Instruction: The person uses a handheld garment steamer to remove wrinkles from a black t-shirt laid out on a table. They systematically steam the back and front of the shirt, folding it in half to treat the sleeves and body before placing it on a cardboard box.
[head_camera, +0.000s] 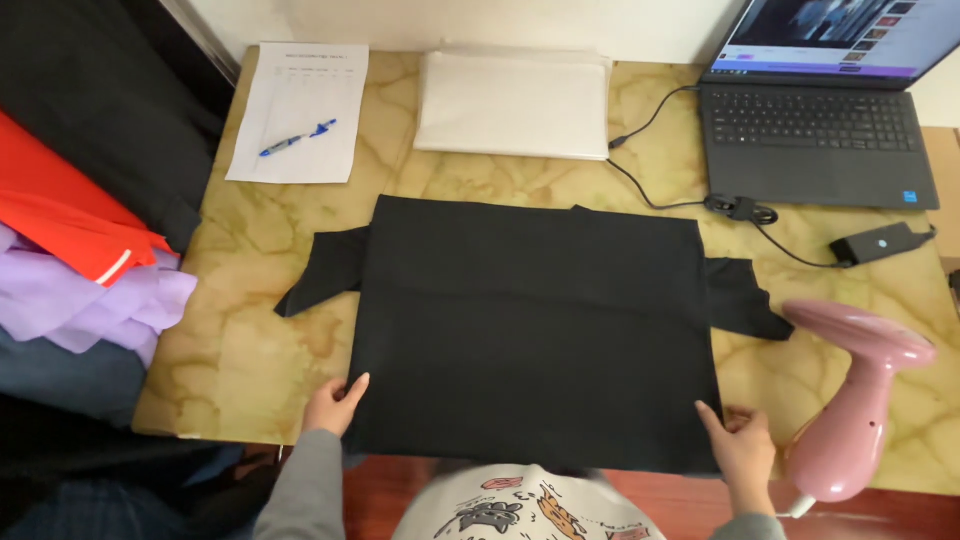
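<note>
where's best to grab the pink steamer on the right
Probably by the narrow neck of the steamer, coming from its left, where the right hand already rests. It stands upright, the head flares wide above, and the neck is slim.
</note>
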